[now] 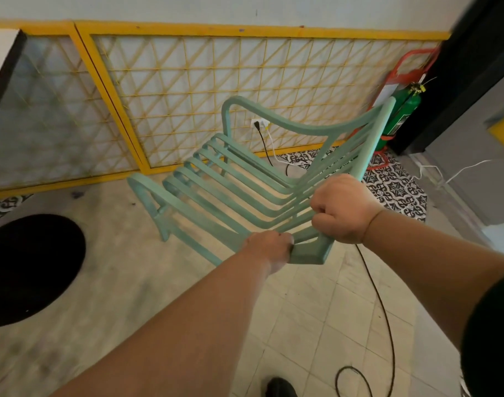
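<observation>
Mint-green paint, dull and a little worn, covers the slatted metal armchair (pixel 187 209) we hold in front of the yellow-framed lattice panel (pixel 187 81). Its seat and back are long parallel slats that bend from one into the other and curl over at the front edge, and curved armrests run along both sides. The chair sits tilted, with its front towards the panel and its backrest nearest us.

Our left hand (pixel 269 249) wraps its fingers round the near corner of the top rail. Our right hand (pixel 342 209) is clenched tight round the backrest's slats just beside it.

At the panel's right end stands a green fire extinguisher (pixel 404 110). Below the panel's left part lies a round black mat (pixel 30 267).
</observation>
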### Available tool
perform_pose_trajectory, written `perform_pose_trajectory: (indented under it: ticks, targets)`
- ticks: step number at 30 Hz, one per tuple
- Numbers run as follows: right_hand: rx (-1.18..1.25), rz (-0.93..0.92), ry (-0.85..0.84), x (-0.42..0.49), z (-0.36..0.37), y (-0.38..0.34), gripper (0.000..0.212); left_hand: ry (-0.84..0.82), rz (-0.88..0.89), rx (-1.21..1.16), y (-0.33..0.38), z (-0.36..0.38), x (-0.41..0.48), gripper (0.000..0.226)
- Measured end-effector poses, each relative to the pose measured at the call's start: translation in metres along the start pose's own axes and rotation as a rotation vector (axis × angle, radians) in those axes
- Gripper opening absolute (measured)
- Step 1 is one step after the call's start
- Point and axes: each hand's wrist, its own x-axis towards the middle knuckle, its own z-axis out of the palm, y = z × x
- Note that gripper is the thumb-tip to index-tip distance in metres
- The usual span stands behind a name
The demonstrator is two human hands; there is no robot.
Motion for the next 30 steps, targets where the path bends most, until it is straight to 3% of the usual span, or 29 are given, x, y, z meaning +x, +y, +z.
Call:
perform_pose_trajectory:
  ticks: [5, 6, 8, 10, 13, 16, 21, 26, 30]
  targets:
    - [0.027, 0.232, -0.04, -0.007, 0.0, -0.011, 0.048, 0.03, -0.105, -0.138, 0.001, 0.004, -0.003, 0.032]
    - [0.115, 0.38, -0.019, -0.007, 0.003, -0.016, 0.048, 0.023, -0.154, -0.194, 0.0, 0.005, -0.002, 0.034]
    - [0.532, 0.765, 0.078, -0.004, 0.001, -0.03, 0.067, -0.009, -0.226, -0.255, 0.0, -0.001, 0.001, 0.035]
    - [0.858, 0.962, 0.195, 0.001, 0.005, -0.039, 0.072, -0.057, -0.218, -0.22, 0.003, -0.005, 0.0, 0.031]
    - [0.823, 0.95, 0.254, -0.002, 0.016, -0.052, 0.086, -0.097, -0.197, -0.247, -0.007, -0.011, -0.004, 0.036]
    - [0.704, 0.934, 0.261, -0.003, 0.016, -0.05, 0.089, -0.044, -0.264, -0.215, -0.06, -0.017, 0.0, 0.065]
    - [0.587, 0.82, 0.331, -0.001, 0.024, -0.05, 0.079, 0.051, -0.415, 0.038, -0.168, -0.016, -0.003, 0.062]
    - [0.455, 0.815, 0.306, 0.003, 0.029, -0.042, 0.068, 0.04, -0.239, 0.174, -0.173, -0.006, 0.006, 0.069]
    - [0.528, 0.92, 0.217, 0.006, 0.024, -0.039, 0.046, 0.024, -0.16, 0.298, -0.172, 0.002, 0.024, 0.069]
